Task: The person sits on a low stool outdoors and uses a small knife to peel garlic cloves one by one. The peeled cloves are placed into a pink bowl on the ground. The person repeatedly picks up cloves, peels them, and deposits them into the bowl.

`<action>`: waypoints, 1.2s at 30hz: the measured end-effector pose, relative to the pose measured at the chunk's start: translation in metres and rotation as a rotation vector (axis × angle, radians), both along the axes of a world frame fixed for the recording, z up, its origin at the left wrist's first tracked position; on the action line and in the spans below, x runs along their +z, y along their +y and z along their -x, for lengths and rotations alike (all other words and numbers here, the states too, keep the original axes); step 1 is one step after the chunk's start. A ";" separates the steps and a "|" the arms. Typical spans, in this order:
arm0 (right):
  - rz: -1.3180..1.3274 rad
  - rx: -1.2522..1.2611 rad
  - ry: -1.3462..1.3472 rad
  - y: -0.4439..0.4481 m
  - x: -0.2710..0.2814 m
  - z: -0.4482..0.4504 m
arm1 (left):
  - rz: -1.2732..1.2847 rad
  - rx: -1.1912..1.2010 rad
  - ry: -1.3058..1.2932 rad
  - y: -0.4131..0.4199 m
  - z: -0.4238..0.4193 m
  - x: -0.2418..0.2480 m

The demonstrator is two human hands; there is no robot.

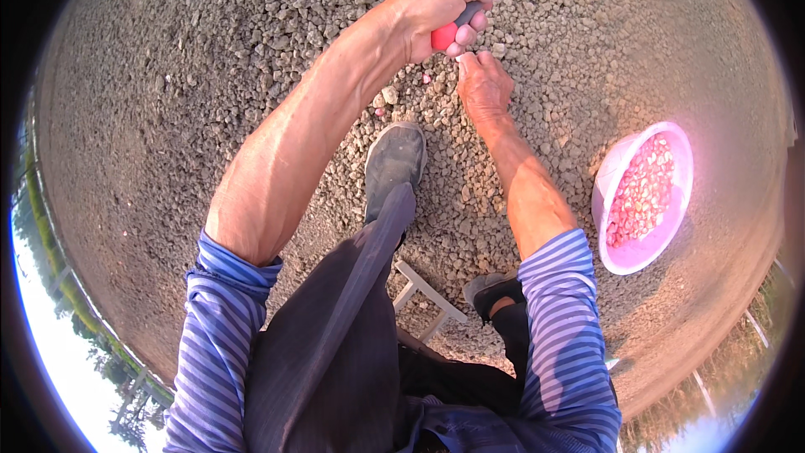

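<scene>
My left hand [440, 6] is wrapped around the red and dark grey handle [444, 36] of a hand tool. The tool's working end is hidden behind the fingers. Just below it, my right hand [485, 85] is closed, its thumb and forefinger pinched close to the left fingertips. A speck of pink at the edge of the right palm looks like seed held inside, mostly hidden. On the soil beneath lie a pink seed [427, 78] and another pink seed [380, 112]. To the right, a pale pink plastic tub [684, 201] tilts towards me, holding many pink-coated seeds [640, 192].
Loose, cloddy soil [302, 6] spreads all around. My dark shoe [396, 157] is planted below my hands, and my other shoe [494, 292] is farther back to the right. A light-coloured stool frame [427, 289] stands between my legs. Grass and posts line the field's edge.
</scene>
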State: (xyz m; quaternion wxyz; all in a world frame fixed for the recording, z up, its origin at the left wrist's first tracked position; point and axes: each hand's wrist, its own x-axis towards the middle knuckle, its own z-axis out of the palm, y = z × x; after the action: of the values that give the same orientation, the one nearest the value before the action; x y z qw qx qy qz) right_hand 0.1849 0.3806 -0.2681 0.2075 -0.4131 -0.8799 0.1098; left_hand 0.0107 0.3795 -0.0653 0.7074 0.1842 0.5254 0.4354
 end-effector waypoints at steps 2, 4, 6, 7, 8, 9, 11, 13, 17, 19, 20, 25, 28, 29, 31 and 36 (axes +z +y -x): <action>-0.007 -0.010 -0.025 -0.001 0.002 -0.001 | -0.021 0.007 -0.013 -0.001 0.000 -0.001; -0.017 -0.002 -0.057 -0.001 0.004 0.000 | -0.027 0.013 -0.016 -0.003 0.000 -0.002; -0.001 -0.020 -0.037 -0.002 0.005 0.001 | -0.017 0.019 -0.009 -0.004 0.000 -0.002; 0.009 -0.026 -0.033 -0.003 0.005 0.002 | -0.023 0.017 -0.012 -0.004 0.001 -0.003; 0.017 -0.046 -0.018 -0.003 0.006 0.003 | -0.029 0.014 -0.016 -0.004 0.001 -0.003; 0.026 -0.062 -0.009 -0.004 0.006 0.004 | -0.036 0.011 -0.019 -0.004 0.001 -0.003; 0.051 -0.103 0.050 -0.006 0.006 0.007 | -0.030 0.019 -0.019 -0.004 0.001 -0.004; 0.096 -0.155 0.139 -0.009 0.006 0.009 | -0.032 0.021 -0.019 -0.004 0.001 -0.004; 0.128 -0.162 0.079 -0.012 0.007 0.011 | -0.025 0.014 0.011 -0.006 0.000 -0.003; 0.149 -0.169 0.107 -0.013 0.008 0.010 | -0.024 0.005 0.034 -0.008 0.001 -0.004; 0.153 -0.166 0.115 -0.013 0.008 0.009 | -0.027 -0.006 0.042 -0.010 0.001 -0.005; 0.187 -0.194 0.092 -0.016 0.006 0.011 | -0.041 -0.044 0.066 -0.031 0.003 -0.009; 0.237 -0.266 0.175 -0.021 0.005 0.014 | -0.056 -0.046 0.072 -0.049 0.004 -0.010; 0.236 -0.278 0.192 -0.022 0.005 0.015 | -0.069 -0.049 0.081 -0.055 0.003 -0.011; 0.251 -0.316 0.203 -0.026 0.004 0.017 | -0.100 -0.044 0.083 -0.063 0.003 -0.012; 0.228 -0.308 0.188 -0.028 0.001 0.017 | -0.087 -0.086 0.098 -0.078 0.008 -0.017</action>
State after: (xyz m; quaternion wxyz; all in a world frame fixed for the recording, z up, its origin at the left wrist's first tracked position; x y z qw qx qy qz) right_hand 0.1684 0.3524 -0.2672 0.2550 -0.5515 -0.7649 0.2138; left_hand 0.0027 0.3016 -0.0819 0.6902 0.2585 0.5315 0.4176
